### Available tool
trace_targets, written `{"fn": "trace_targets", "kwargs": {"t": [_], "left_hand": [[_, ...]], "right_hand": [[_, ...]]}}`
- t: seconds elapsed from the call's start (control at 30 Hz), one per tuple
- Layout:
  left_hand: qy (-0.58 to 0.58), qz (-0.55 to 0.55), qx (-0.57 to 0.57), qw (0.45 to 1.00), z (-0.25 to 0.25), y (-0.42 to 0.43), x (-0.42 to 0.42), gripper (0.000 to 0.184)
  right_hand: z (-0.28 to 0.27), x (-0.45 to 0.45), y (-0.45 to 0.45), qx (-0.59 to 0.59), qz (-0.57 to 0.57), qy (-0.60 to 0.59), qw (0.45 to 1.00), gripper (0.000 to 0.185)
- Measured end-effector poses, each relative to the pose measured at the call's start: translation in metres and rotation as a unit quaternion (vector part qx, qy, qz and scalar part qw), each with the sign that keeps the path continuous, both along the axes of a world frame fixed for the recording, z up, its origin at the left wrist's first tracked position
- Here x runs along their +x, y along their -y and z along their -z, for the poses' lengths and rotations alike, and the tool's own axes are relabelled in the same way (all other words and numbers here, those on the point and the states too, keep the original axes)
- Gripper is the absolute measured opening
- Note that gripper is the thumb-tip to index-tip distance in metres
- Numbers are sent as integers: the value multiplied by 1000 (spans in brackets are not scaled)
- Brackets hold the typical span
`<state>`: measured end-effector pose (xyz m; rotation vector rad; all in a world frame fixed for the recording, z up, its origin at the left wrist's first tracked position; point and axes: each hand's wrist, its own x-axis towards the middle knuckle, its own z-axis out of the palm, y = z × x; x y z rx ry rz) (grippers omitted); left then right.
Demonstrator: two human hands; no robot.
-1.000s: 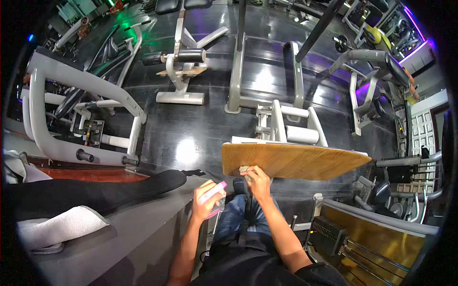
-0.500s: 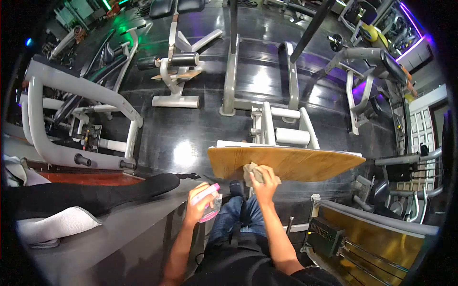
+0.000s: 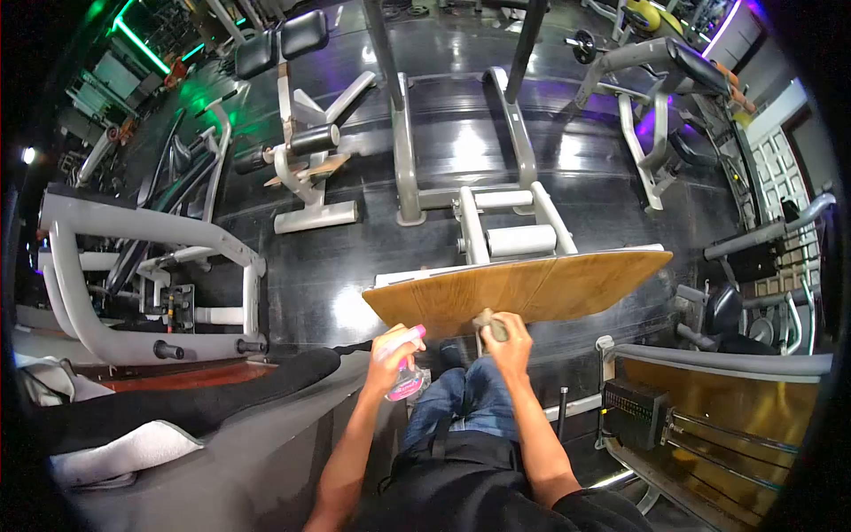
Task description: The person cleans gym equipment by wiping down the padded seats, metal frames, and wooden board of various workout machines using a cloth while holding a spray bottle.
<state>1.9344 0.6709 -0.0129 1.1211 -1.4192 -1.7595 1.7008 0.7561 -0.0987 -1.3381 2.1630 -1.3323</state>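
Note:
A clear spray bottle (image 3: 406,383) with pink liquid and a pink and white head is gripped in my left hand (image 3: 386,357), just below the left end of a wooden board (image 3: 523,288). My right hand (image 3: 510,344) is closed round a crumpled greyish cloth (image 3: 490,325) at the board's lower edge; whether the cloth touches the wood cannot be made out. The board has a wood-grain face and a white back edge, and is joined to a grey frame with a white roller (image 3: 521,239).
Grey machine frames stand at the left (image 3: 142,230) and upper right (image 3: 634,133). A padded black bench part (image 3: 204,395) with a white towel (image 3: 133,450) lies at lower left. A weight-stack machine (image 3: 638,412) is at lower right.
The view has turned and tilted. My right hand with the cloth has moved from the board's face down to its lower edge. My left hand still holds the bottle.

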Motion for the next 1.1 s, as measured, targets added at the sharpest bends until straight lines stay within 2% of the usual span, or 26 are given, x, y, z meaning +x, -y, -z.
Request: {"fn": "trace_targets", "kwargs": {"t": [0.1, 0.13, 0.23, 0.3, 0.37, 0.5, 0.53, 0.7, 0.77, 0.93, 1.03, 1.1], "left_hand": [[-22, 1, 22, 1000, 1, 2, -4, 27], [-23, 7, 23, 999, 3, 3, -3, 27], [-54, -3, 8, 999, 7, 4, -4, 23], [-7, 0, 9, 1000, 1, 1, -6, 27], [-6, 6, -1, 1000, 5, 0, -4, 28], [-12, -6, 8, 1000, 3, -1, -4, 29], [-10, -7, 3, 1000, 1, -1, -5, 29], [13, -6, 5, 1000, -5, 2, -4, 29], [5, -12, 4, 1000, -6, 3, -3, 29], [-21, -25, 8, 999, -2, 1, -4, 26], [-6, -20, 8, 1000, -5, -4, -8, 26], [9, -8, -4, 1000, -10, -4, -10, 27]], "right_hand": [[-5, -22, -5, 0, 115, 30, 993, 25], [-8, -22, -4, 6, 149, 82, 985, 24], [-15, -2, 9, -25, 180, 117, 976, 25], [-16, 24, 21, -50, 189, 128, 972, 26], [-17, 51, 30, -56, 179, 176, 966, 25], [1, 89, 29, -36, -5, 130, 991, 25], [8, 94, 28, 9, -23, 129, 991, 26], [15, 67, 19, 30, -25, 100, 994, 27], [-3, 41, 14, 85, 51, 156, 983, 22], [-29, -18, 12, -17, 189, 126, 974, 20], [-44, -18, 20, -87, 225, 151, 959, 21], [-32, -8, 20, -86, 208, 125, 966, 21]]}}
